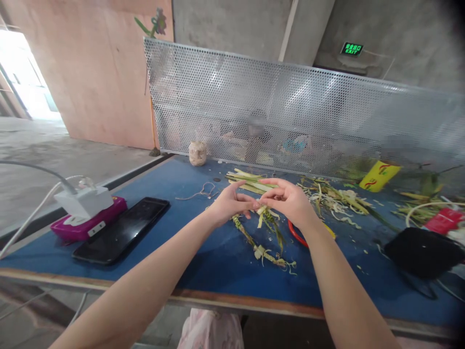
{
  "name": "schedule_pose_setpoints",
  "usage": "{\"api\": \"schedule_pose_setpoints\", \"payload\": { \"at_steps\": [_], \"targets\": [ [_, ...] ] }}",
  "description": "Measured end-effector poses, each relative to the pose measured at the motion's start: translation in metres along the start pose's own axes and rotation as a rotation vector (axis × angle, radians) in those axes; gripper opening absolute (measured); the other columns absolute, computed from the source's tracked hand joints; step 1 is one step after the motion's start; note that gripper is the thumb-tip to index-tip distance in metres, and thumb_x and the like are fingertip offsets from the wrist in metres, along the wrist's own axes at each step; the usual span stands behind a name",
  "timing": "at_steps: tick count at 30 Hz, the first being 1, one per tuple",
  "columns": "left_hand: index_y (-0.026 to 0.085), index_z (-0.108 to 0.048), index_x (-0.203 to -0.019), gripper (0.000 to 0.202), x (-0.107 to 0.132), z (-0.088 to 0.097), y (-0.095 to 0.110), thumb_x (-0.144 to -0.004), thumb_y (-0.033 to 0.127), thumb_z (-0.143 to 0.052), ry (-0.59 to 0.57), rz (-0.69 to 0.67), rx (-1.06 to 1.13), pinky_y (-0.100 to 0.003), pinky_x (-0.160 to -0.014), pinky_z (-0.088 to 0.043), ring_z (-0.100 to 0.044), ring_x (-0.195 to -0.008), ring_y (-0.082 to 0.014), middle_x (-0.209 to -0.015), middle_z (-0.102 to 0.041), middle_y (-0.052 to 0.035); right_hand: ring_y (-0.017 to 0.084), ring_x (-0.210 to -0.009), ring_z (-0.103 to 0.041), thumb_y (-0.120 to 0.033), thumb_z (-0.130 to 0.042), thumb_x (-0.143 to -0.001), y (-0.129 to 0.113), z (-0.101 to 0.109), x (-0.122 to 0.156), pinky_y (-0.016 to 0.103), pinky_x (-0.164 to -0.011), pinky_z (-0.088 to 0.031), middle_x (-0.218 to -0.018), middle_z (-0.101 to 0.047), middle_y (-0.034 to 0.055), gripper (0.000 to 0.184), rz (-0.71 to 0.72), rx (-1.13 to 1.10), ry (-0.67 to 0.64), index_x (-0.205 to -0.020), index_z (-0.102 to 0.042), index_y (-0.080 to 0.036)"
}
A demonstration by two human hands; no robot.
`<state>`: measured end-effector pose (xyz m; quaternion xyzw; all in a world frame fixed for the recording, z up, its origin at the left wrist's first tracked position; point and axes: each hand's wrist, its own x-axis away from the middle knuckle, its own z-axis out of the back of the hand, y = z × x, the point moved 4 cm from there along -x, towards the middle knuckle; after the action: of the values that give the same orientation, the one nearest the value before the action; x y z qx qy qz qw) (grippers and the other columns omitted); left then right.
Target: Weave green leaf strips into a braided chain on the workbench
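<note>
My left hand [230,203] and my right hand [286,201] meet above the middle of the blue table. Their fingertips pinch a pale green plant strip [260,218] between them. From it hang green, knotted-looking plant pieces [271,225]. Under my left hand a thin braided plant strand [249,237] runs toward the front, its end frayed into curly fibres. Just behind the fingers lie several cut green stalks [247,178]. Beside my right wrist shows a red loop [297,235], like a scissors handle, mostly hidden by the forearm.
At left, a black phone [123,230] lies by a purple power strip [89,220] with a white plug. A twine roll [197,153] stands near the perforated metal screen [232,97]. Shredded plant scraps [337,201], a yellow packet [379,176] and a black object [423,252] occupy the right.
</note>
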<state>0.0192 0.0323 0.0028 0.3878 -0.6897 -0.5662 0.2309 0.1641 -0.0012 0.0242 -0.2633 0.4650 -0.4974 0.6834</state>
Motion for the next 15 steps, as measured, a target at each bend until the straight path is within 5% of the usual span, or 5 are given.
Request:
{"api": "schedule_pose_setpoints", "payload": {
  "at_steps": [15],
  "targets": [
    [0.004,-0.013,-0.135,0.092,0.0015,-0.0039,0.0015,-0.062,-0.001,-0.068,-0.045,0.034,0.016,-0.023,-0.049,-0.051,-0.060,-0.050,-0.0120,-0.059,-0.067,-0.0029,0.014,-0.074,-0.059,-0.025,-0.059,-0.076,-0.0049,-0.0068,0.0062,0.030,-0.071,-0.047,-0.076,-0.062,-0.0003,0.038,-0.062,-0.225,-0.282,-0.113,-0.049,-0.021]
  ]
}}
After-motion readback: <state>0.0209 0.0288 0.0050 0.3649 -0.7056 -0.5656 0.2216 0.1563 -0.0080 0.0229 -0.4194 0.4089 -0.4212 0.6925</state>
